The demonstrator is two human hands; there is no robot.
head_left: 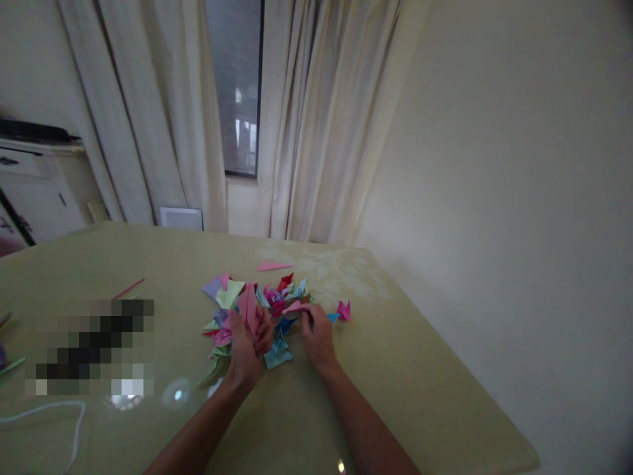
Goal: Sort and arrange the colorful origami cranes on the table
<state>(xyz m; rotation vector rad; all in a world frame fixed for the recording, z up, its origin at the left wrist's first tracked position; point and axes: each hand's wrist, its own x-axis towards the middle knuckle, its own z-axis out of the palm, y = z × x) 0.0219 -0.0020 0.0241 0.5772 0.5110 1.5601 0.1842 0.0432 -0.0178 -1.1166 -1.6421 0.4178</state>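
A heap of folded coloured paper pieces (277, 300) lies near the middle of the table. My left hand (246, 346) is closed round a pink folded paper (248, 307) at the heap's left side. My right hand (316, 336) rests on the heap's right side, its fingers pinching another pink paper piece (297, 307). A light blue piece (277, 355) lies between my two hands. A small magenta folded piece (344, 309) sits just right of my right hand.
The yellow-green table (395, 369) ends at a cream wall on the right. A loose pink sheet (273, 266) lies beyond the heap, a pink strip (127, 289) to the left. A white cable (59, 415) curls at the near left. Curtains (316, 119) and a window stand behind.
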